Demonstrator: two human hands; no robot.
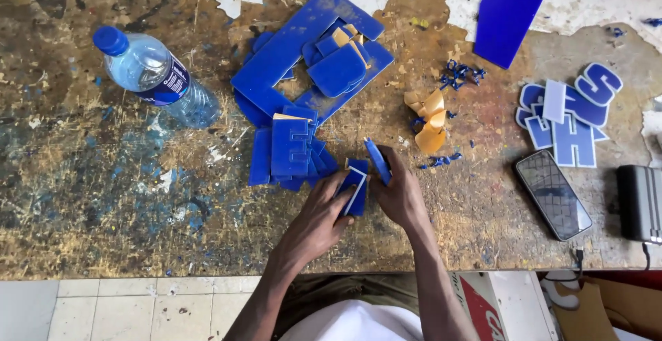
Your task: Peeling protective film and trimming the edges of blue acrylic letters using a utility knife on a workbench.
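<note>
While your left hand (318, 218) and right hand (400, 193) pinch small blue plastic cut-out pieces (356, 188) at the frame's centre, a slip could drop them among the blue offcuts (289, 149) on the worktop (103, 196).

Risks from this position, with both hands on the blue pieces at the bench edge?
1. The left hand and right hand work blue cut pieces close to the table's front edge; a dropped piece may fall to the floor.
2. The phone lies face up near that edge, among blue shavings; it might get scratched or knocked.
3. The water bottle lies on its side and could roll.
</note>
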